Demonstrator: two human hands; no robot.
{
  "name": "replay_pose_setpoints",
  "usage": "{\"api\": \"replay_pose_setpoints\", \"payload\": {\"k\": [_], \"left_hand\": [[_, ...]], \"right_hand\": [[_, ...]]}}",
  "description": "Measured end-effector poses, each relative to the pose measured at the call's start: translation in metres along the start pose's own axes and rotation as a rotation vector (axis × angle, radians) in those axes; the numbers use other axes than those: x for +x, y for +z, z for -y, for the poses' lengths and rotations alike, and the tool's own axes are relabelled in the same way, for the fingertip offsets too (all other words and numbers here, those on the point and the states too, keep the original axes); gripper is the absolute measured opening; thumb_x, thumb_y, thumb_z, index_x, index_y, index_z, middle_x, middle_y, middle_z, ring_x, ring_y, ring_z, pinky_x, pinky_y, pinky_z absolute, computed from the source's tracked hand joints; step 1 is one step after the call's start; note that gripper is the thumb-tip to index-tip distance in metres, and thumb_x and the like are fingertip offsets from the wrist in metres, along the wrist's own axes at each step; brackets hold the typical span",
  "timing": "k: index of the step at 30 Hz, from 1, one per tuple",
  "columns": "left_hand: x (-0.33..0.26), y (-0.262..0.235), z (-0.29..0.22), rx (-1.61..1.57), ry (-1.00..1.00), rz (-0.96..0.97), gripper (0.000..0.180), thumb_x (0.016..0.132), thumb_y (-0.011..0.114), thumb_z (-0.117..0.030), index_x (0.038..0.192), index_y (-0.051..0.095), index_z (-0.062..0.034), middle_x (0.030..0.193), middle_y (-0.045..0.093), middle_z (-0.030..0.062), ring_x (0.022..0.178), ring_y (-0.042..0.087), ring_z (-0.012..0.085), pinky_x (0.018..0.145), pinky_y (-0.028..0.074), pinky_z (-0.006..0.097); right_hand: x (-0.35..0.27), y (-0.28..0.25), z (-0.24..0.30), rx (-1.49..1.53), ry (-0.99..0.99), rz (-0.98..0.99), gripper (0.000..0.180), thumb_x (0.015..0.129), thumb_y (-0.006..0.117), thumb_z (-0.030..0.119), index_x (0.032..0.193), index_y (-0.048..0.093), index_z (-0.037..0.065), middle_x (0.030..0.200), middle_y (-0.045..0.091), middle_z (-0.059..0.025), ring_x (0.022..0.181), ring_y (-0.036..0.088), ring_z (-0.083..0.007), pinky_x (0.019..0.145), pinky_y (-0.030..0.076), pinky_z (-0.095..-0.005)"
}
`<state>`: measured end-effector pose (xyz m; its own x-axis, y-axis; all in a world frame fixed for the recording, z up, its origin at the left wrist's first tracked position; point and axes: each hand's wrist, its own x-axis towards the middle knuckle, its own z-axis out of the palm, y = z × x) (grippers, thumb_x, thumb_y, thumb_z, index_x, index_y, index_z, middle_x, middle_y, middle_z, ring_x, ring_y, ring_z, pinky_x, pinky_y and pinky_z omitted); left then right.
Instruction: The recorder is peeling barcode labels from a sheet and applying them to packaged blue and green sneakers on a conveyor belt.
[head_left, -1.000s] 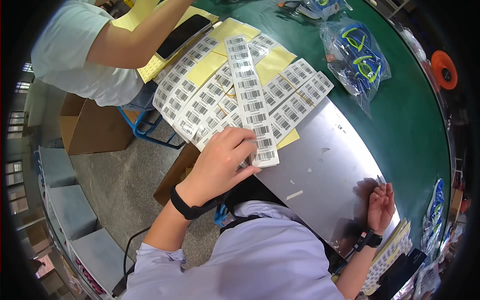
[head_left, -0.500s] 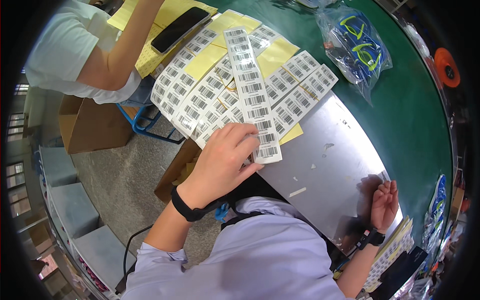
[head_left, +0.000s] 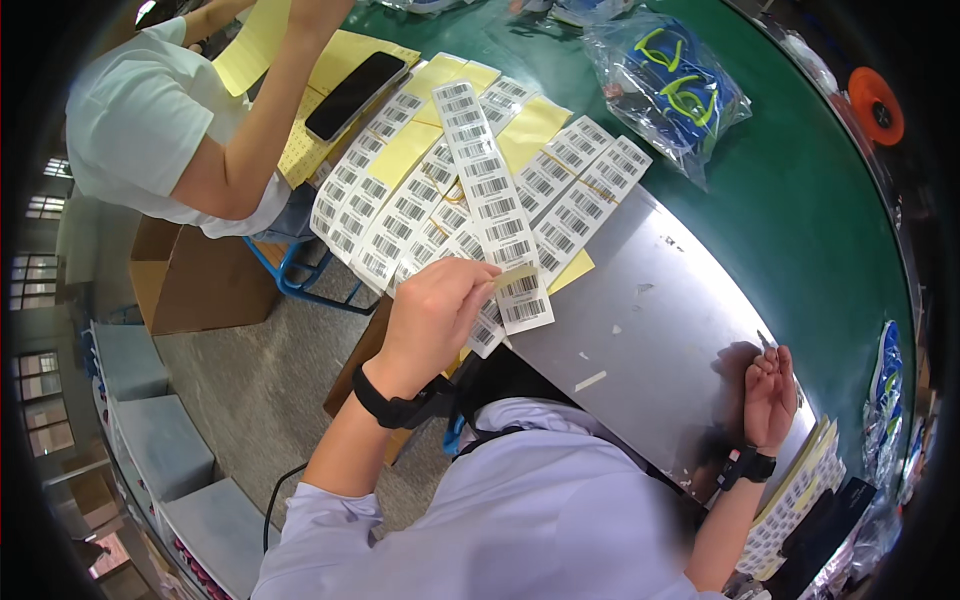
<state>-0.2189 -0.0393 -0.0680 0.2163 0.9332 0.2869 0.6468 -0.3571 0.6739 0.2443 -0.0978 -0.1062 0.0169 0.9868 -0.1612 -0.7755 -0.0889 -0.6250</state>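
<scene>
Several strips of white barcode labels [head_left: 470,190] lie fanned over yellow backing sheets [head_left: 530,130] at the near edge of a grey metal plate [head_left: 650,330]. My left hand [head_left: 435,315] rests on the near end of the long middle strip [head_left: 490,200] and pinches a small peeled label [head_left: 517,277] between thumb and fingertips. My right hand [head_left: 770,395] lies apart on the plate's right side, fingers curled in, with nothing seen in it. Both wrists wear dark bands.
A co-worker in a white shirt [head_left: 150,120] leans in at upper left beside a black phone [head_left: 355,95]. A clear bag of blue and green items [head_left: 680,85] and an orange disc [head_left: 877,105] lie on the green belt [head_left: 800,220]. A cardboard box [head_left: 200,285] stands below.
My left hand has drawn back slightly along the strip and now lifts one label off it. My right hand has stayed in place. The co-worker's arm has shifted left.
</scene>
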Motion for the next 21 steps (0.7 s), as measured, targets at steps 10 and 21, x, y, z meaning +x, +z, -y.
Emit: {"api": "replay_pose_setpoints", "payload": {"k": [10, 21], "left_hand": [[0.009, -0.014, -0.024, 0.117, -0.106, 0.207, 0.008, 0.084, 0.07, -0.005, 0.088, 0.067, 0.0018, 0.085, 0.069, 0.0129, 0.073, 0.065, 0.0252, 0.067, 0.05, 0.032], [0.049, -0.029, -0.053, 0.117, -0.185, -0.032, 0.011, 0.09, 0.063, -0.005, 0.096, 0.066, 0.0041, 0.087, 0.07, 0.0136, 0.079, 0.068, 0.0208, 0.075, 0.052, 0.03]], "right_hand": [[-0.001, 0.017, -0.001, -0.152, -0.021, -0.052, 0.018, 0.099, 0.052, 0.011, 0.113, 0.053, 0.0, 0.102, 0.058, -0.0092, 0.091, 0.055, -0.0159, 0.085, 0.048, -0.0307], [-0.007, 0.024, -0.009, -0.117, -0.052, -0.069, 0.013, 0.099, 0.052, 0.012, 0.104, 0.056, 0.0, 0.095, 0.061, -0.0098, 0.084, 0.059, -0.016, 0.08, 0.051, -0.031]]}}
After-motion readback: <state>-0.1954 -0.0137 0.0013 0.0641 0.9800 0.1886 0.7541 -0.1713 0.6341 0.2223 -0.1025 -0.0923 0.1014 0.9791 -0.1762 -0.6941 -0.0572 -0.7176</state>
